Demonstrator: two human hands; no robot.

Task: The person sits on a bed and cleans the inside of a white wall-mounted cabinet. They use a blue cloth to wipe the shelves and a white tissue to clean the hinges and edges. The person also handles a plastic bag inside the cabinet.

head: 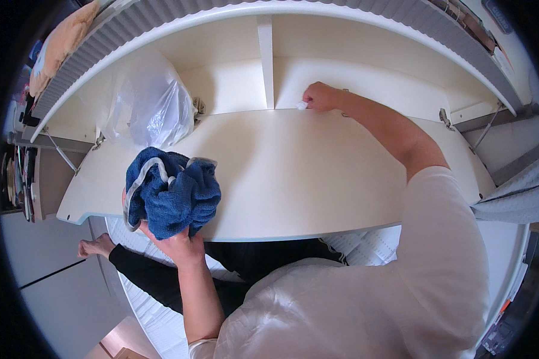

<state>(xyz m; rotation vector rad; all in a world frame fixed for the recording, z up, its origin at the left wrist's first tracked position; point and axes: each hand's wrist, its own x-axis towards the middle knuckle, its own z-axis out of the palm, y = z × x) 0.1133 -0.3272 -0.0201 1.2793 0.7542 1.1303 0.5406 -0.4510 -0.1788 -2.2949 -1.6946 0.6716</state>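
My left hand (177,244) holds a bunched blue towelling cloth (175,193) with pale edging, above the left part of a cream fold-down panel (296,179). My right hand (321,96) reaches to the back edge of the panel, right of the upright divider (266,63). A small white wad (302,105), perhaps tissue or wipe, is pinched in its fingers. The panel is hinged to an open cream cabinet compartment. A translucent plastic bag (148,103) sits in the left section, behind the cloth.
Metal hinges (445,119) and a stay arm (487,128) are at the panel's right; another stay arm (62,150) is at its left. A grey ribbed surface (341,10) borders the top of the cabinet. Below the panel lie my legs on a white quilted mattress (139,287).
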